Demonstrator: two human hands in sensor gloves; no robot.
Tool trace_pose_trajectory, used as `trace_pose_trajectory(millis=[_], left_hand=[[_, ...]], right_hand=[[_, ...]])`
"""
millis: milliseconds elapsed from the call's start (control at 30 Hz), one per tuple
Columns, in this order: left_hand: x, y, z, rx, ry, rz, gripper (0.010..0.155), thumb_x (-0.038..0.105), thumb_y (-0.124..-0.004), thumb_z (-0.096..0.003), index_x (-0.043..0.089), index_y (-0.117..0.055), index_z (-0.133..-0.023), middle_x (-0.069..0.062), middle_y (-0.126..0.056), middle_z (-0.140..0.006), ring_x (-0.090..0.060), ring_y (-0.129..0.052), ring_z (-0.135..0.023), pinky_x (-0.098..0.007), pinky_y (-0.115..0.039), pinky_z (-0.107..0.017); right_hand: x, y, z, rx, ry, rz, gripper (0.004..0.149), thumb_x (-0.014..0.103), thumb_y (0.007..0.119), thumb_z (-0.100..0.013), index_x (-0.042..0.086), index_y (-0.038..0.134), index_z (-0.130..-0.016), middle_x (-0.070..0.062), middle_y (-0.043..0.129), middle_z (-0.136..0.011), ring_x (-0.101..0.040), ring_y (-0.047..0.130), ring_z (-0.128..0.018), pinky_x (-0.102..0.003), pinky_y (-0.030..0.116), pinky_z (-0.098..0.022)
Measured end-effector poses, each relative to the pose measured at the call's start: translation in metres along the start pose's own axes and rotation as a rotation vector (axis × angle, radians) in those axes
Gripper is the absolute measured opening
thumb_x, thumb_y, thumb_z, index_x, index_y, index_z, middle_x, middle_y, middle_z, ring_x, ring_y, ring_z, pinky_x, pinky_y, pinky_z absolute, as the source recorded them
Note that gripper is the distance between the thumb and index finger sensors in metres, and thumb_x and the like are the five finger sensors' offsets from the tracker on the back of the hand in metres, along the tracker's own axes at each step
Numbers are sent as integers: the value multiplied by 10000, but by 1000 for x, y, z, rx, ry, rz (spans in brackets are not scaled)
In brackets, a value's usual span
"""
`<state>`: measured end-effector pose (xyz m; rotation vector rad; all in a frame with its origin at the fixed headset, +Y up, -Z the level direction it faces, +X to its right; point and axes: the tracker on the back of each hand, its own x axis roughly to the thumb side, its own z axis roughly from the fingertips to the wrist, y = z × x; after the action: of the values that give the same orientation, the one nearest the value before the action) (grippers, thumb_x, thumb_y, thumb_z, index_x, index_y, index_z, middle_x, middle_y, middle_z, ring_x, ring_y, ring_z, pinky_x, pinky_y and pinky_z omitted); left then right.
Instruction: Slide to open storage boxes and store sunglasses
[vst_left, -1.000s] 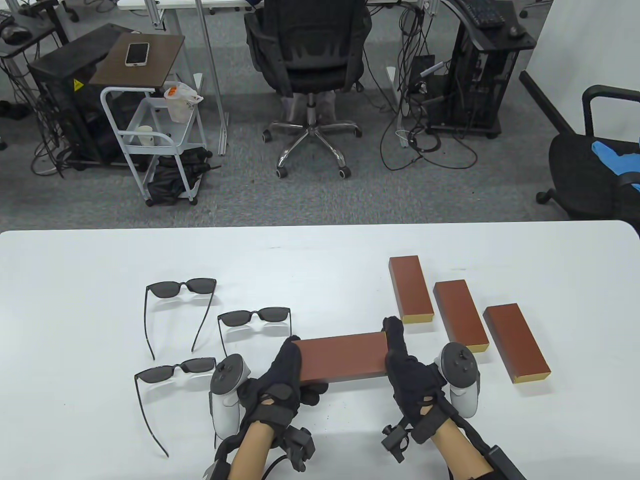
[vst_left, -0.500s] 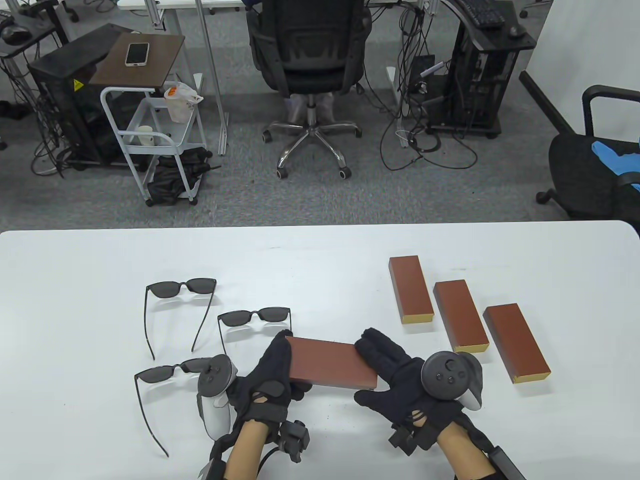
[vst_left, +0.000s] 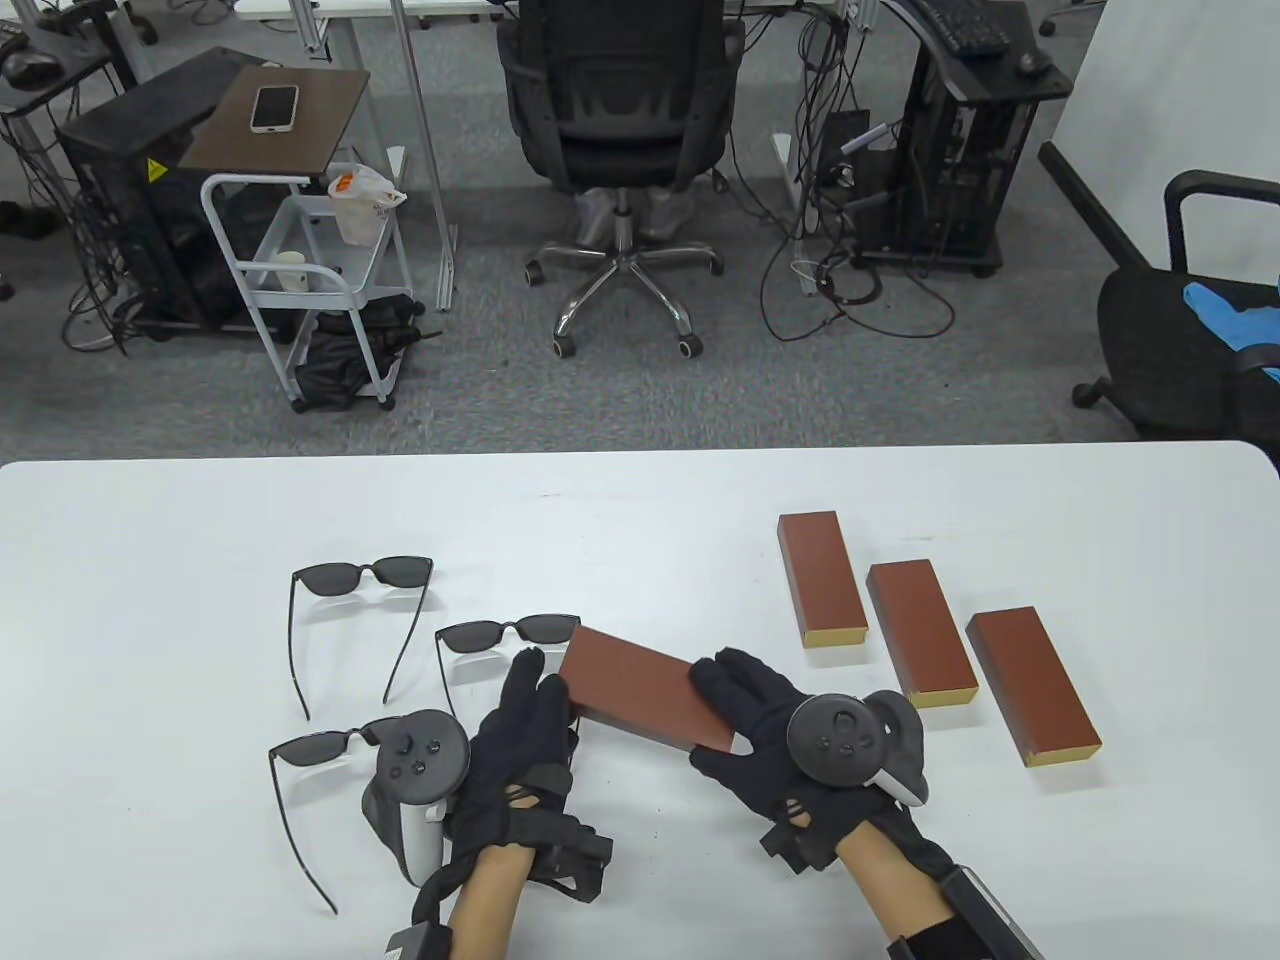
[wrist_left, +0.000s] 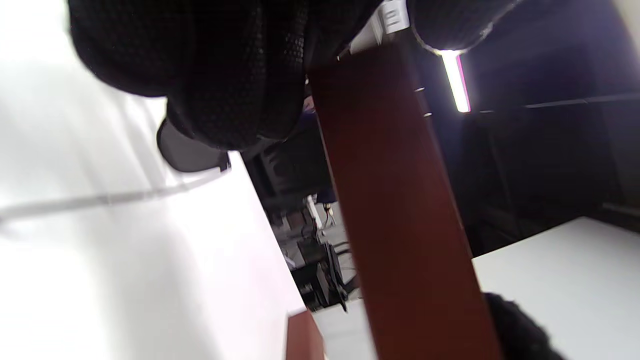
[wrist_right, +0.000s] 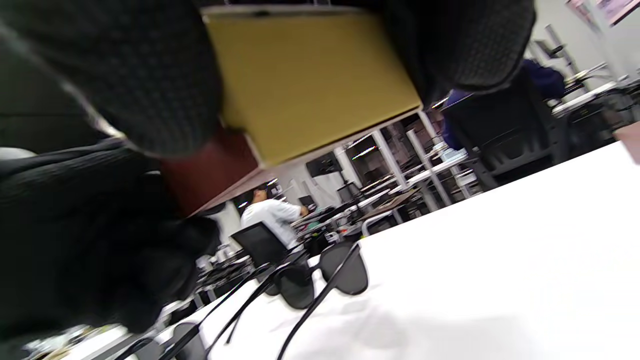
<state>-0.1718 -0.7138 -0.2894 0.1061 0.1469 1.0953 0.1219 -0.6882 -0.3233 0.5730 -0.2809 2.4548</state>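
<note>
A dark red storage box (vst_left: 640, 690) is held just above the white table (vst_left: 640, 500), slanted with its left end farther from me. My left hand (vst_left: 548, 698) holds its left end, fingers fairly straight along it. In the left wrist view the box (wrist_left: 400, 200) runs down from between my fingers. My right hand (vst_left: 716, 716) grips the right end, fingers on top and thumb below. The right wrist view shows the box's yellow end (wrist_right: 310, 80) between my fingers. Three pairs of black sunglasses (vst_left: 365, 575) (vst_left: 510, 632) (vst_left: 340, 740) lie open to the left.
Three more closed red boxes (vst_left: 822, 578) (vst_left: 921, 632) (vst_left: 1032, 685) lie in a slanted row at the right, yellow ends toward me. The nearest sunglasses sit just beyond my left hand. Office chairs, a cart and cables stand past the table's far edge.
The box has turned from level to slanted and shifted left and away. My right hand has rolled over so its tracker faces up. My left hand moved left, its fingers straighter.
</note>
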Motion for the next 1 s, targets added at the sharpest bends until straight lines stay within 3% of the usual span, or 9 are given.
trace_pose_trajectory(millis=[233,467,733,1000], left_hand=[[13,1,1,20,-117,-258,712,599,-679,-463,247,-615,-1079,-115,-813,-1006,-386,-882,-834,-571,-750,-571],[23,-5,1,-7,-207,-485,730,614,-692,-447,273,-610,-1087,-110,-661,-1115,-414,-684,-997,-626,-594,-690],[33,-17,6,-5,-272,-608,717,611,-693,-445,269,-644,-1072,-96,-675,-1109,-409,-683,-996,-624,-594,-690],[34,-26,7,-13,-274,-674,697,603,-693,-448,265,-672,-1057,-92,-716,-1086,-406,-728,-965,-605,-626,-679]], right_hand=[[-6,14,-56,-81,208,312,705,493,917,-283,317,627,-901,-201,633,-966,-454,778,-800,-502,741,-577],[-15,44,-100,-71,331,414,696,495,907,-289,320,628,-902,-207,628,-967,-459,776,-796,-502,740,-575],[-28,78,-127,-6,413,417,682,492,900,-295,333,631,-900,-210,627,-970,-462,772,-798,-504,737,-576],[-38,101,-138,81,479,373,629,492,882,-302,339,678,-877,-232,613,-965,-474,766,-797,-515,730,-576]])
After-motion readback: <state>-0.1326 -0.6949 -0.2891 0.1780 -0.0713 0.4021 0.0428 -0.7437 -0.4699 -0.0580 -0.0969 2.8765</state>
